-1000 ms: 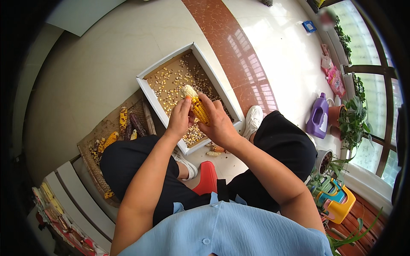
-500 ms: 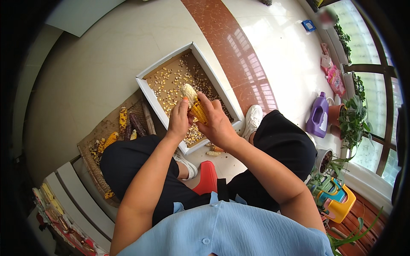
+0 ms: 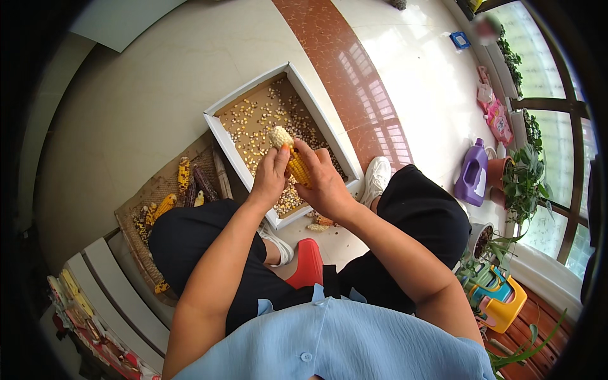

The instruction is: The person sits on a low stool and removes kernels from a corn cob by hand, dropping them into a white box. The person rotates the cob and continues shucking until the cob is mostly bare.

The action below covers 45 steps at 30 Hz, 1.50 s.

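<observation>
Both hands grip one corn cob [image 3: 296,166] above a shallow white-rimmed cardboard box [image 3: 324,121]. The far end of the cob is bare and pale, while yellow kernels still cover the part between my hands. My left hand [image 3: 271,176] holds it from the left, its thumb pressed at the border between bare cob and kernels. My right hand [image 3: 324,180] wraps the right side, index finger stretched along the cob. Loose corn kernels [image 3: 250,126], yellow, white and purplish, lie scattered over the box floor. My hands hide part of them.
Left of the box, a woven tray [image 3: 142,202] carries several yellow and dark corn cobs. A few cob pieces [image 3: 322,221] lie by the box's near edge. A red plastic object [image 3: 307,263] sits between my feet. A purple jug [image 3: 472,171] and potted plants [image 3: 529,171] stand right.
My left thumb and fingers have shifted slightly to the right along the cob. The cob stays over the box in both hands.
</observation>
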Motion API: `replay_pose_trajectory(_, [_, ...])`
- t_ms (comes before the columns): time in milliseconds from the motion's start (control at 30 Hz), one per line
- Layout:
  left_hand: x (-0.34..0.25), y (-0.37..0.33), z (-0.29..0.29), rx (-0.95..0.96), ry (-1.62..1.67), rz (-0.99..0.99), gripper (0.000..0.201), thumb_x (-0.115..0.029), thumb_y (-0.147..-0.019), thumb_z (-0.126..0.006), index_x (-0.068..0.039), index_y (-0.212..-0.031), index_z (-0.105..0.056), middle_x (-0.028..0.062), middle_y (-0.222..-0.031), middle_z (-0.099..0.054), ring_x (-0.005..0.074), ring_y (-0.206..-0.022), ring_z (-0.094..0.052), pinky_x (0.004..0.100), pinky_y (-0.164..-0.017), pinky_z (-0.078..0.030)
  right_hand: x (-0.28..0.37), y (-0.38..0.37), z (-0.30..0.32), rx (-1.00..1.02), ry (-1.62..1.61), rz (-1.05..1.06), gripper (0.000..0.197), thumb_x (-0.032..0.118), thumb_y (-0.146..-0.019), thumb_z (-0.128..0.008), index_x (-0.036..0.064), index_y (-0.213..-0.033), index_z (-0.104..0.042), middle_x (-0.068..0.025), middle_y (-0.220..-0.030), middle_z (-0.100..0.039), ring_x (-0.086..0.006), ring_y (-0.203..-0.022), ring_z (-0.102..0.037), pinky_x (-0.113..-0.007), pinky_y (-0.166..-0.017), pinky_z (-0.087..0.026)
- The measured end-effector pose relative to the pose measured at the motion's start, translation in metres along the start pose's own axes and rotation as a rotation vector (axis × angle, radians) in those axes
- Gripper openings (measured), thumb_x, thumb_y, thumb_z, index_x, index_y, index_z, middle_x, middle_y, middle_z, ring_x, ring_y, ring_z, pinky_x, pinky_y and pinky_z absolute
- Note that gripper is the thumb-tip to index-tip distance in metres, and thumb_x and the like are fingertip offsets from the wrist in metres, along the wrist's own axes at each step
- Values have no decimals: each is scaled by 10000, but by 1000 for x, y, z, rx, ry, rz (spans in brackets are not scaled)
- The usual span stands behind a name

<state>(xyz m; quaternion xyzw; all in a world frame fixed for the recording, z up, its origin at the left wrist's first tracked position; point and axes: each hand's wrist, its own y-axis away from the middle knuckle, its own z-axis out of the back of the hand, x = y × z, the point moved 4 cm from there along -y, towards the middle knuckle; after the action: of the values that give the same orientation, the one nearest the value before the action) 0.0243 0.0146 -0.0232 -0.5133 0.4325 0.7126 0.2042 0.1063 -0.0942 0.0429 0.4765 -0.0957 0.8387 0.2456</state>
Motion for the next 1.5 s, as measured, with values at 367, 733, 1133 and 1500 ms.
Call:
replay_pose_trajectory(367, [16, -5, -4, 150, 421, 139, 327, -276, -972, -402, -23, -1146, -513, 52, -994, -558, 127, -863, -550, 267, -767, -470, -11, 3, 4, -40, 168, -84, 720, -38, -677, -595, 98, -1335, -337, -216, -989, -450, -385, -907, -513, -412, -806, -460])
replay_pose_trajectory(733, [5, -5, -3, 70, 3, 115, 554, -512, -925, -433, 33, -929, -530, 119, -777, -582, 194, -727, -540, 348, -652, -424, -9, 4, -4, -14, 136, -83, 787, 7, -668, -666, 55, -1359, -294, -204, -1051, -441, -386, -967, -499, -406, -858, -445])
replay_pose_trajectory(1133, [-3, 0, 2, 18, 173, -9, 430, -409, -976, -370, -11, -908, -515, 53, -706, -509, 123, -623, -486, 264, -560, -398, -6, -4, 3, 11, -274, -136, 773, 39, -712, -694, 48, -1372, -292, -195, -1190, -519, -266, -1096, -537, -309, -917, -426])
replay_pose_trajectory(1500, [-14, 2, 4, -116, -153, -143, 405, -371, -968, -409, 12, -936, -536, 163, -775, -593, 287, -694, -558, 393, -650, -445, -4, -2, 1, 19, -220, -35, 769, -7, -702, -673, 59, -1367, -292, -177, -1236, -473, -268, -1163, -485, -315, -971, -385])
